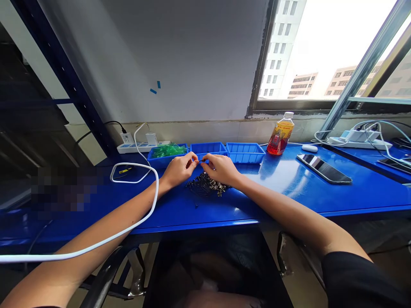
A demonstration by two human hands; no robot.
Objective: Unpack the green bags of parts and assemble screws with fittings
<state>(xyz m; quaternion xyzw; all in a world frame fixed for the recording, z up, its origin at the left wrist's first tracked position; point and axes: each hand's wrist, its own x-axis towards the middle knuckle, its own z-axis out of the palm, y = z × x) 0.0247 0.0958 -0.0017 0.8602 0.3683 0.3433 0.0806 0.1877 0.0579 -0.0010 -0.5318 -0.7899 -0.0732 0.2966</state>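
My left hand point(180, 168) and my right hand point(221, 167) meet over the blue table, fingertips pinched close together. Between them is a small dark piece point(201, 161), too small to name, which both hands seem to grip. Right below lies a pile of small black cords with shiny metal ends point(212, 185). One tiny dark bit point(196, 206) sits apart from the pile, nearer the table's front edge. Behind my hands stand a blue bin with green plastic pieces point(169, 150), a middle blue bin point(208, 148) partly hidden by my fingers, and a right blue bin point(245, 152).
A bottle of red drink point(280, 134) stands by the window. To its right lie a phone point(324, 168) and a white case point(309, 148). Power strips point(359, 142) with cables rest at the back. A thick white cable point(141, 220) loops across my left forearm.
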